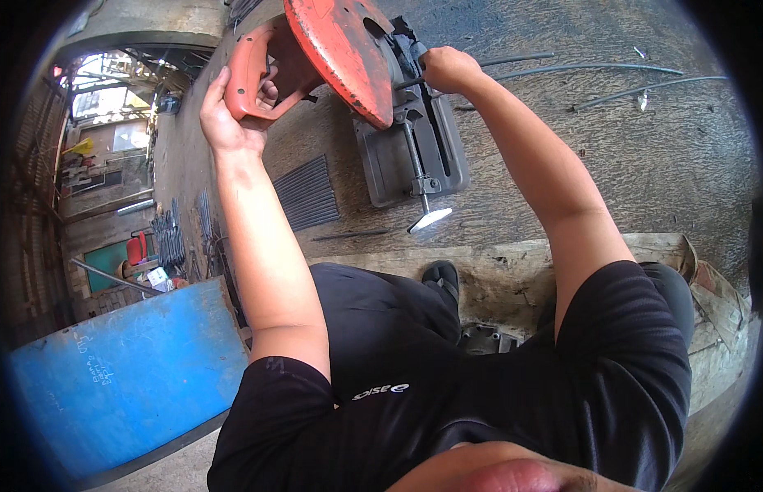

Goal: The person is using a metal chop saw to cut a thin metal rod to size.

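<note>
Concrete floor (644,164) fills the upper right of the frame, with loose steel rods (611,67) scattered across it. At top centre sits a chop saw (414,148) with an orange blade guard (336,53). My left hand (230,115) is clenched around its orange handle (250,74), keeping the blade raised. My right hand (448,70) grasps a thin rod (512,60) by the vise, steadying it against the base. Cut rods (307,193) lie bundled left of the saw.

A single head-worn fisheye view looks steeply down from close above the person's own chest, facing a chop saw (398,107) on the far concrete floor (644,164), edges bending outward.
</note>
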The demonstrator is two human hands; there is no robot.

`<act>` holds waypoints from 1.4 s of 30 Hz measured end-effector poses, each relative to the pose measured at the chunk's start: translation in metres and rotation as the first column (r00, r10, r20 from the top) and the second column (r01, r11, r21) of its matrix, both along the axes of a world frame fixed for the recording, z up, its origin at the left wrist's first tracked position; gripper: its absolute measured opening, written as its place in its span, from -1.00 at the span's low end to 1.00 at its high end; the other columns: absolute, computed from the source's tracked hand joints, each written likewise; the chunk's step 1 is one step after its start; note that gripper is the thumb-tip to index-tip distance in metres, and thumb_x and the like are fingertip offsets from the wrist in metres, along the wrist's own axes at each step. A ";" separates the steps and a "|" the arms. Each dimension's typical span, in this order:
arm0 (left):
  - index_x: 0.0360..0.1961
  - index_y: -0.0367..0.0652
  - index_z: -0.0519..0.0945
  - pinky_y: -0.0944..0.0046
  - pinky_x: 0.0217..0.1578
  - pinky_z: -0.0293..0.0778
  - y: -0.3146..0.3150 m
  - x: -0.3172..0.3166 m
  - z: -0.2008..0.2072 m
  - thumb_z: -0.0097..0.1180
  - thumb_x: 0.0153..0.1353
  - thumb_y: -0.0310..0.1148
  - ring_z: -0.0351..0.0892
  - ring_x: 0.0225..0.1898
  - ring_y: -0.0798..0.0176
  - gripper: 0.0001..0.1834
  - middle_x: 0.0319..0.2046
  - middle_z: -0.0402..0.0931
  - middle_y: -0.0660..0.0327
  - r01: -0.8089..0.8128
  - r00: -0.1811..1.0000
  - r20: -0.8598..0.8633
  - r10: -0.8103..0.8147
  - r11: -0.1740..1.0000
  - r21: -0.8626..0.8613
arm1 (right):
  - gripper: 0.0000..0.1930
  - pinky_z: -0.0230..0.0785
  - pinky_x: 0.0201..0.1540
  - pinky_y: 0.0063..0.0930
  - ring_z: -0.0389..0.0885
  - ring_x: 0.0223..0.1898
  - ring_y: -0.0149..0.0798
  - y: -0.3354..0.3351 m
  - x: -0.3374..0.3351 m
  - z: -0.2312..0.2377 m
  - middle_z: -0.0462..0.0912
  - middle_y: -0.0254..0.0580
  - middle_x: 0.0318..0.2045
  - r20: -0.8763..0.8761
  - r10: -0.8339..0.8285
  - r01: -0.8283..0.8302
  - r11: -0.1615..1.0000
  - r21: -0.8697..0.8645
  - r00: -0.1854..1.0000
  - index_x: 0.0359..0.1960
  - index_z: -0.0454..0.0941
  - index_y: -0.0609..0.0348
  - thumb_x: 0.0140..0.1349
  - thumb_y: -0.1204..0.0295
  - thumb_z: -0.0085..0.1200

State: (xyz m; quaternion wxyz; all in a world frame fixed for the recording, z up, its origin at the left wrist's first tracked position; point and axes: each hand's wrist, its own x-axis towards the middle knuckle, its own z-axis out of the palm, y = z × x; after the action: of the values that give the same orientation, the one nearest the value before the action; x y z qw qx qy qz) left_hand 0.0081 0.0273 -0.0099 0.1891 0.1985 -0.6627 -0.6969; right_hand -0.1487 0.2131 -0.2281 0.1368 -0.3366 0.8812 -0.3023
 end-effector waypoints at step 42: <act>-0.18 -0.28 0.56 0.34 -0.14 0.46 0.103 0.070 0.022 -0.04 0.35 -0.17 0.53 -0.23 0.37 -0.65 -0.31 0.56 0.22 -0.077 0.981 -0.196 0.001 0.921 -0.381 | -0.76 0.31 -0.37 -0.54 0.44 -0.47 -0.43 0.047 0.122 0.180 0.55 -0.25 -0.42 0.559 0.365 0.408 0.415 -0.814 0.744 -0.22 0.50 0.34 0.36 0.36 -0.07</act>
State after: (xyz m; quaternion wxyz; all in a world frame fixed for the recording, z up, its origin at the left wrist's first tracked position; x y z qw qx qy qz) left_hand 0.0779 0.1302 0.0124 0.3015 0.1024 -0.7615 -0.5645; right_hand -0.0266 0.2605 -0.0485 0.2328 -0.2099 0.4632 -0.8290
